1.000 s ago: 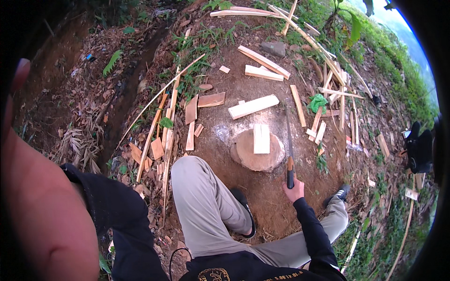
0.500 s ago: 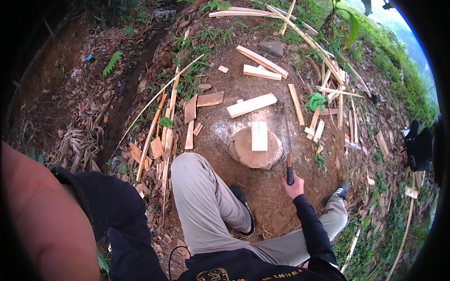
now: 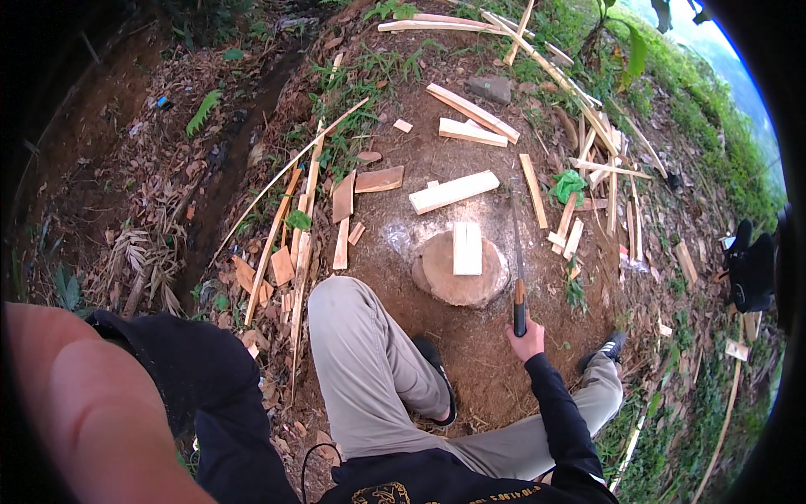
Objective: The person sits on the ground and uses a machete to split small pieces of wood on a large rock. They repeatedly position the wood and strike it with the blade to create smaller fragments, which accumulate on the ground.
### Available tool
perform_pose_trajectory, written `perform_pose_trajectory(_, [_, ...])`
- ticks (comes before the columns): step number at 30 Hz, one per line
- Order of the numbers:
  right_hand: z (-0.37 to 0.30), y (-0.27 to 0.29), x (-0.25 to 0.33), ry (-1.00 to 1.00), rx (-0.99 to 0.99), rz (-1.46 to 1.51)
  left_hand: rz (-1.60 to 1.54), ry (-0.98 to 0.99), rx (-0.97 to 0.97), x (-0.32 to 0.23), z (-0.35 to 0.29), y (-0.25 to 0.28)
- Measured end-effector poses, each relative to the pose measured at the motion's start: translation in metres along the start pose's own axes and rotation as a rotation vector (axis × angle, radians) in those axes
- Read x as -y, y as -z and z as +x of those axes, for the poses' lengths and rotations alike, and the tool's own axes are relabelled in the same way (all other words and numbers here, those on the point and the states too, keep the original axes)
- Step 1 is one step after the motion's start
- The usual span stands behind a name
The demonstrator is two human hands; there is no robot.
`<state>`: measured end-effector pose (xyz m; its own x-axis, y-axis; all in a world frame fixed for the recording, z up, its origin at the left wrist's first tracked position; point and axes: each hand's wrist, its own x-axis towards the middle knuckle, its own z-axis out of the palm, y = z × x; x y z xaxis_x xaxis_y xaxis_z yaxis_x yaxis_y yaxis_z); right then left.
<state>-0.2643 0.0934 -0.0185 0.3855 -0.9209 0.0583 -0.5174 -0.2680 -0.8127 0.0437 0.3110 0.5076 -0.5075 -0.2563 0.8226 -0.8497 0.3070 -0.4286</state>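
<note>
Gripping a saw (image 3: 520, 290) in a closed right hand (image 3: 526, 340) just beside a stump (image 3: 445, 288), with the left hand out of view and its hold impossible to tell, possibly risking knocking the unpinned wood block (image 3: 467, 249) off the stump by swinging the blade sideways.

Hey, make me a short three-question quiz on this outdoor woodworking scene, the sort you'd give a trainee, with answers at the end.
1. Multiple choice: which hand grips the long-bladed tool? A) left B) right C) neither
2. True or false: the crumpled green plastic lies to the right of the stump in the picture.
3. Short answer: what is on top of the stump?

Key: 1. B, the right hand. 2. True. 3. Pale wood.
</note>
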Motion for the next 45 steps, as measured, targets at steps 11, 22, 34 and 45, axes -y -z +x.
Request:
perform_pose_trajectory(11, [-0.003,0.008,0.004,-0.057,0.038,-0.037,-0.009,0.003,-0.016,-0.005,0.005,0.000])
perform_pose_trajectory(22, [-0.002,0.014,0.008,-0.096,0.058,-0.072,-0.184,0.176,-0.207,-0.016,-0.044,-0.084])
perform_pose_trajectory(34, [-0.003,0.013,0.002,-0.024,0.061,-0.056,-0.511,0.596,1.161,-0.092,-0.244,-0.328])
perform_pose_trajectory(45, [-0.003,-0.008,-0.001,0.047,0.135,-0.091,-0.343,0.509,1.269,-0.115,-0.275,-0.361])
